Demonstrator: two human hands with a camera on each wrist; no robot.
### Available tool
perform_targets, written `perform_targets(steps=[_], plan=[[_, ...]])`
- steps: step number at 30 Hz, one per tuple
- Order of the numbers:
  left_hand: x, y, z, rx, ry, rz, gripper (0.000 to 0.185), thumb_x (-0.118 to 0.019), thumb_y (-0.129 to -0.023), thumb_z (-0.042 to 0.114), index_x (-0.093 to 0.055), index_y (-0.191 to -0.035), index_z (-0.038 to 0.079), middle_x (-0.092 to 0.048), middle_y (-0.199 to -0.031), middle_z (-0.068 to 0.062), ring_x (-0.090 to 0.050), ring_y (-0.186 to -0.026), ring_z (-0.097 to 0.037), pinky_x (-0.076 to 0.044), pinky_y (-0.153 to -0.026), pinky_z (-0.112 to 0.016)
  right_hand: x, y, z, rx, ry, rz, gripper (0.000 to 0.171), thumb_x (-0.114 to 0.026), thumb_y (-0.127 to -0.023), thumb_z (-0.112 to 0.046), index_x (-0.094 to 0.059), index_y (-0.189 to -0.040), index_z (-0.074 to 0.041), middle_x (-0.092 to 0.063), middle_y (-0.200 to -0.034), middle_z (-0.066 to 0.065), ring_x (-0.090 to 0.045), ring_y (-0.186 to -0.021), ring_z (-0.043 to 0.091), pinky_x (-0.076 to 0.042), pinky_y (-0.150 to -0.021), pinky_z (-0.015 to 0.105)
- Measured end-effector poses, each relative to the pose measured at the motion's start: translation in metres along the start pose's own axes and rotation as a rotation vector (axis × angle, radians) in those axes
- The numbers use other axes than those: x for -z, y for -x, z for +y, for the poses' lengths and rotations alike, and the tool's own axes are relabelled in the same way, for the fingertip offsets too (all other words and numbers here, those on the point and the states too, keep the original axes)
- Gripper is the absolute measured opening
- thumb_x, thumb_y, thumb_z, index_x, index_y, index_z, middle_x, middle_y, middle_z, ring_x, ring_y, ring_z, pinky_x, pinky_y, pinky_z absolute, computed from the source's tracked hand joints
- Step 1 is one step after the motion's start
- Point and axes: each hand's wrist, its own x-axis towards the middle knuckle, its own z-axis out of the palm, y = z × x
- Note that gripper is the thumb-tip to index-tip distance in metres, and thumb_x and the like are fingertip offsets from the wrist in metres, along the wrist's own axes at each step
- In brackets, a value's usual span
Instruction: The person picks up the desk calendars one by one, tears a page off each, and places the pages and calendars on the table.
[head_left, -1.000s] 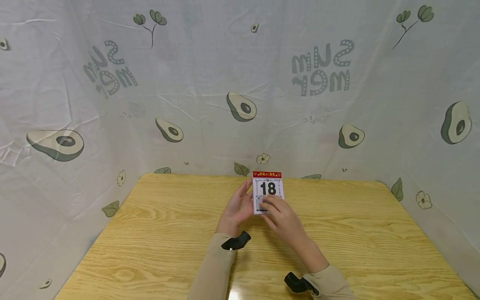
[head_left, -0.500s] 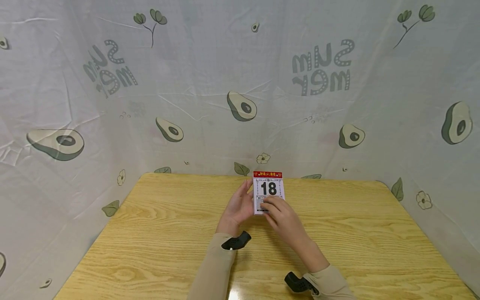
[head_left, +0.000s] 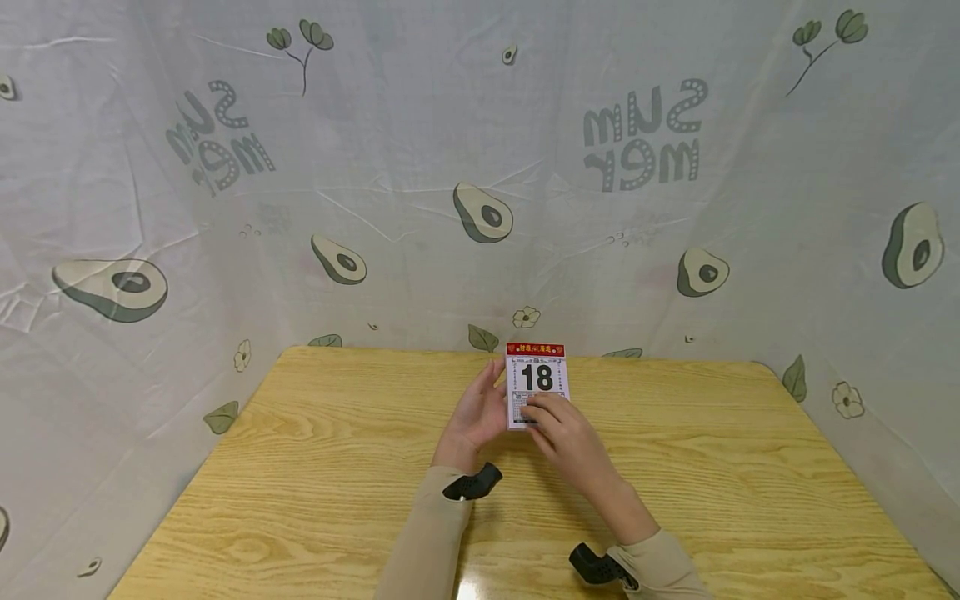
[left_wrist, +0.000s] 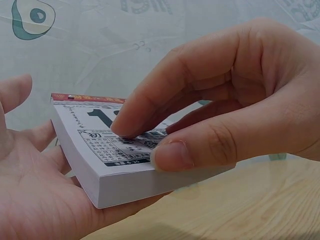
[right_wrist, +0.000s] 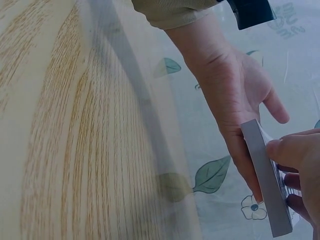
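A small tear-off calendar pad (head_left: pixel 537 375) with a red header and a big "18" is held just above the wooden table (head_left: pixel 315 467) near its far edge. My left hand (head_left: pixel 489 398) lies flat against the pad's left side and back, fingers straight, thumb apart. In the left wrist view the pad (left_wrist: pixel 95 150) rests on that palm (left_wrist: pixel 30 200). My right hand (head_left: pixel 536 410) pinches the pad's lower part: the forefinger (left_wrist: pixel 145 115) presses the top page and the thumb (left_wrist: pixel 200 150) sits at the bottom edge. The right wrist view shows the pad's grey edge (right_wrist: pixel 265 175).
A white cloth (head_left: pixel 480 167) printed with avocados, leaves and mirrored lettering hangs behind and to both sides of the table. Beige sleeves (head_left: pixel 427 533) and black wrist mounts (head_left: pixel 471 485) reach in from the near edge.
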Motion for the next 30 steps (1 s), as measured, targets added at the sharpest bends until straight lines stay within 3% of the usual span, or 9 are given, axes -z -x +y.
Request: perform_targets(steps=[16, 22, 30], plan=[[-0.0007, -0.0002, -0.0007, -0.001, 0.010, 0.002, 0.056, -0.020, -0.105, 0.047, -0.007, -0.156, 0.027, -0.015, -0.162, -0.012, -0.032, -0.139, -0.030, -0.045, -0.101, -0.046, 0.0005, -0.0002, 0.0003, -0.001, -0.013, 0.009, 0.029, -0.082, -0.074, -0.003, -0.072, -0.101, -0.004, -0.068, -0.108, 0.012, -0.063, -0.105, 0.028, -0.052, -0.094, 0.040], [-0.0008, 0.0001, -0.0008, -0.002, 0.012, 0.010, 0.055, -0.019, -0.106, 0.046, -0.008, -0.156, 0.027, -0.015, -0.162, -0.012, -0.027, -0.144, -0.034, -0.039, -0.109, -0.049, 0.0006, -0.0007, 0.0005, 0.006, -0.016, 0.012, 0.028, -0.080, -0.075, -0.002, -0.071, -0.101, -0.003, -0.068, -0.108, 0.011, -0.063, -0.105, 0.028, -0.052, -0.094, 0.040], [-0.0030, -0.0011, -0.0038, 0.015, 0.040, 0.023, 0.047, -0.027, -0.107, 0.038, -0.017, -0.153, 0.034, -0.037, -0.149, -0.002, -0.052, -0.123, -0.020, -0.051, -0.094, -0.037, 0.0027, -0.0023, -0.0027, -0.016, 0.011, 0.017, 0.026, -0.079, -0.076, -0.003, -0.071, -0.101, -0.001, -0.070, -0.103, 0.010, -0.064, -0.101, 0.026, -0.054, -0.090, 0.038]])
